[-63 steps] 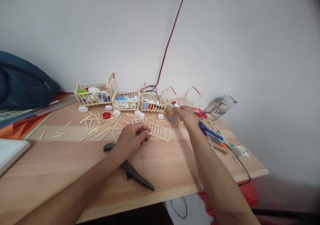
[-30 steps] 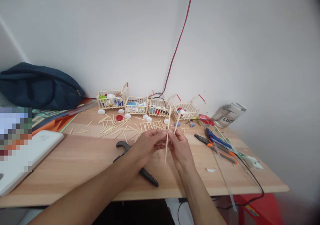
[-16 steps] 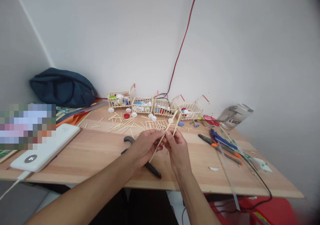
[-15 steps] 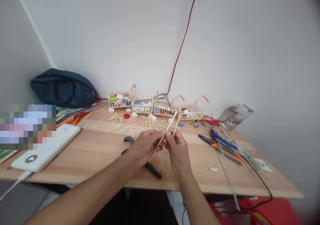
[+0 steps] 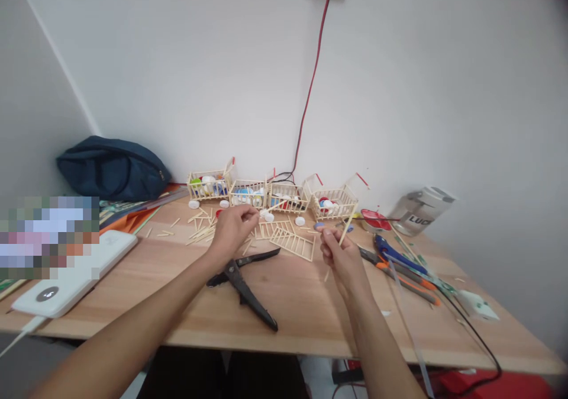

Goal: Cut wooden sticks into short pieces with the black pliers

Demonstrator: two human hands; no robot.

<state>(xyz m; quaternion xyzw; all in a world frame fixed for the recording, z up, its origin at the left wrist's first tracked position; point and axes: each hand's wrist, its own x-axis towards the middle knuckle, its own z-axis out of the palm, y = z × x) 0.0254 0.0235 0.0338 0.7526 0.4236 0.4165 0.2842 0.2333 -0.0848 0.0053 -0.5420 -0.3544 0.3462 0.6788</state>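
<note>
My left hand [image 5: 236,226] is over the pile of short wooden sticks [image 5: 202,228], its fingertips pinched around a thin wooden stick [image 5: 278,205] that points to the right. Closed around another long, thin stick [image 5: 348,226], my right hand [image 5: 344,257] is raised over the right of the table. Between the hands, two ladder-like stick frames [image 5: 295,244] lie partly overlapping. Black cutters [image 5: 243,280] lie in front of them with jaws apart. Behind stand several small stick carts [image 5: 335,202] with red handles, holding coloured caps.
A white power bank [image 5: 75,274] and a blue bag [image 5: 113,168] are at the left. At the right lie orange-handled pliers [image 5: 408,283], a blue-handled tool [image 5: 397,254], a clear bottle [image 5: 421,211] and a red dish [image 5: 376,219]. A dark cable hangs over the front edge.
My hands have moved apart, the left one up and left, the right one to the right. A second ladder-like frame and the whole cutters now show between them. The view has shifted slightly.
</note>
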